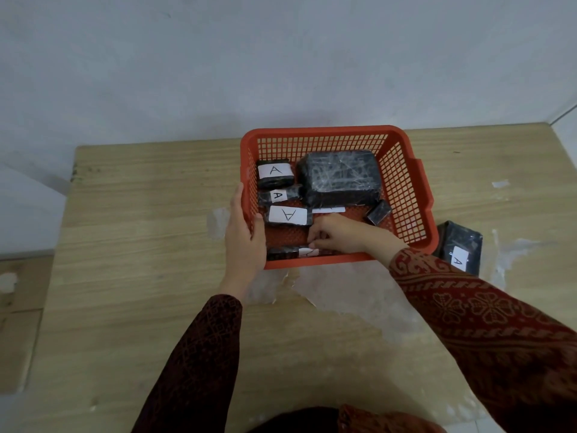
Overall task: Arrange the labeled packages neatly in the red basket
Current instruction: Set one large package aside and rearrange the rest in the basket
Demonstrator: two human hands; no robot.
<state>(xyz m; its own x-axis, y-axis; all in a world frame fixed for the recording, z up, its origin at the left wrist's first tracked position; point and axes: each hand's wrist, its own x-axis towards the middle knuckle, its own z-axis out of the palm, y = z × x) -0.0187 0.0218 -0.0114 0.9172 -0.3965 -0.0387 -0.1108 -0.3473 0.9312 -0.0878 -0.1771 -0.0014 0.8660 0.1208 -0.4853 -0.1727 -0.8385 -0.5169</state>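
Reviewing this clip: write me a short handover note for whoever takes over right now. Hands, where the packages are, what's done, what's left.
Left hand: gripping the near-left corner of the red plastic mesh basket, steadying it.
Right hand: inside the basket, fingers on a small black wrapped package lying against the near wall.
Done: three black "A"-labelled packages lined along the left side, one large black wrapped block at the back, one small tilted package at the right.
Left: seat the near package, straighten the tilted one, bring in the black labelled package still on the wooden table outside the basket's right corner.
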